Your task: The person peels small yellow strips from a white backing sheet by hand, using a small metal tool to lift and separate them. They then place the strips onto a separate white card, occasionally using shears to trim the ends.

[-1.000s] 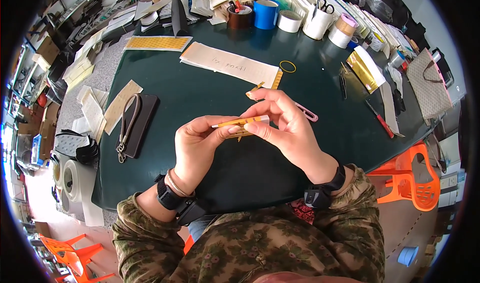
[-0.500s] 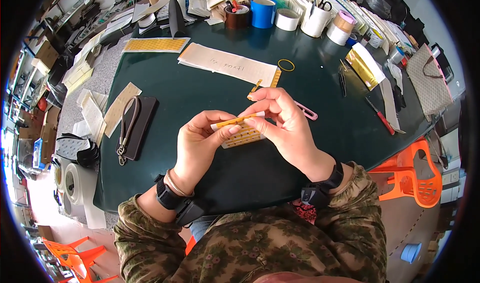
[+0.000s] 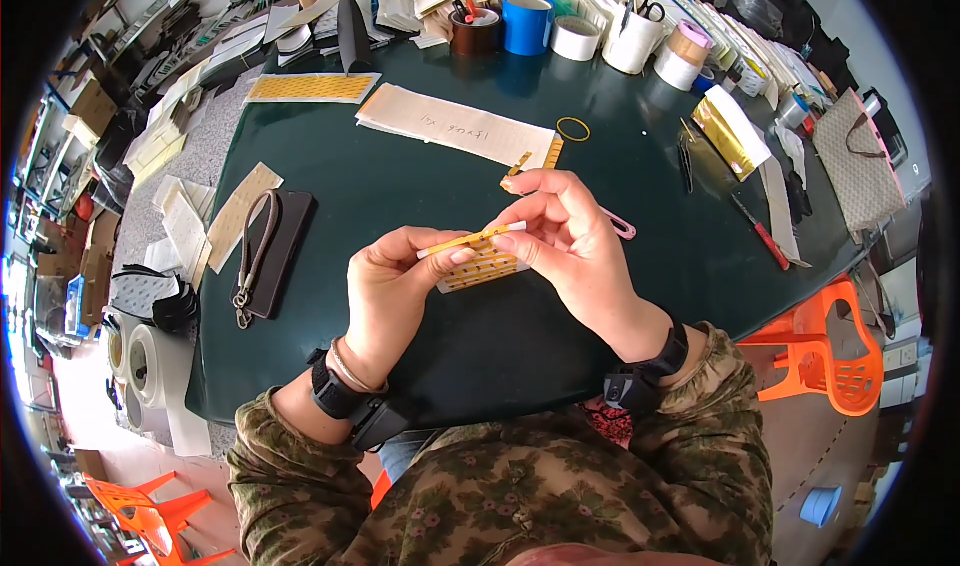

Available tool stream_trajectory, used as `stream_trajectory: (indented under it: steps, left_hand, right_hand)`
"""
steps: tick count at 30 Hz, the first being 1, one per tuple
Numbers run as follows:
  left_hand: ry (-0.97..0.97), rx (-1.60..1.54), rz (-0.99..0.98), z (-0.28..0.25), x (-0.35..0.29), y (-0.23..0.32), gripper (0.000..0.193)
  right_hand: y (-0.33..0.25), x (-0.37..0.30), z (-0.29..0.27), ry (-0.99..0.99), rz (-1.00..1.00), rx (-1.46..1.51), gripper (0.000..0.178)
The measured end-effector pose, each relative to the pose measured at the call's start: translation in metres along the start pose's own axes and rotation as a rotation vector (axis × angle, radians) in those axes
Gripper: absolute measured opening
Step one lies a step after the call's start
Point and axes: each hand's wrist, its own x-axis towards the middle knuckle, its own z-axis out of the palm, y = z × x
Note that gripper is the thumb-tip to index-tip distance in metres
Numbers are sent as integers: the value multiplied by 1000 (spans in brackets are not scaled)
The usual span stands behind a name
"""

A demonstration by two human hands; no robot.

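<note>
Between both hands, above the table's near middle, is a sheet of yellow stickers on white backing, its upper edge bent over into a narrow strip. My left hand pinches the sheet's left end between thumb and fingers. At its right end, my right hand grips the folded edge with thumb and finger. A small yellow strip stands up at my right index fingertip, apart from the sheet. Beyond the hands lies a long stack of off-white sheets with handwriting, yellow showing at its right end.
A dark phone with a wrist strap lies left. A pink cutter is partly hidden behind my right hand. Farther right are a red-handled screwdriver, tweezers and a gold foil roll. Tape rolls, including a blue one, line the back.
The sheet's top edge has tilted and now shows as a narrower folded strip, with more of the rows below visible. Both hands have shifted slightly left.
</note>
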Motion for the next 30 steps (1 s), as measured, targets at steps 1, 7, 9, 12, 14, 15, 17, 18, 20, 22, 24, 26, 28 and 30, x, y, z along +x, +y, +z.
stream_trajectory:
  steps: [1,7,9,12,14,15,17,18,20,22,24,26,28,30]
  left_hand:
    - [1,0,-1,0,0,0,14]
    - [-46,-50,26,1,2,-2,11]
    - [-51,-65,25,2,2,-2,11]
    - [-30,-86,-9,5,2,0,10]
    - [-47,-104,-26,2,3,-3,10]
    - [-64,-122,-42,1,4,-5,10]
    - [-81,-140,-58,0,5,-5,10]
    - [-76,-186,-125,1,6,-3,11]
    - [-67,-278,-258,2,7,1,12]
    - [-99,-214,-227,3,6,1,13]
    - [-163,-86,-165,4,4,1,16]
    - [-173,-92,-193,5,4,1,15]
    - [-187,-115,-244,6,3,1,15]
    - [-200,-132,-258,5,4,0,16]
  right_hand:
    - [-1,0,0,-2,21,15,33]
    - [4,0,-1,-2,-10,38,31]
    - [7,0,-1,4,-24,49,31]
    - [6,0,-2,-4,-9,59,32]
    - [5,0,-3,-27,35,70,34]
    - [6,1,-4,-27,35,70,34]
    - [9,3,-6,-3,26,117,35]
    - [10,3,-7,9,21,140,35]
    - [10,5,-8,-1,-33,48,35]
    - [10,5,-8,-23,-138,-135,34]
    - [8,3,-6,-45,-100,-172,35]
    - [5,1,-4,-91,-28,-247,35]
    - [4,4,-11,-68,51,-139,35]
    - [3,8,-17,-20,204,80,35]
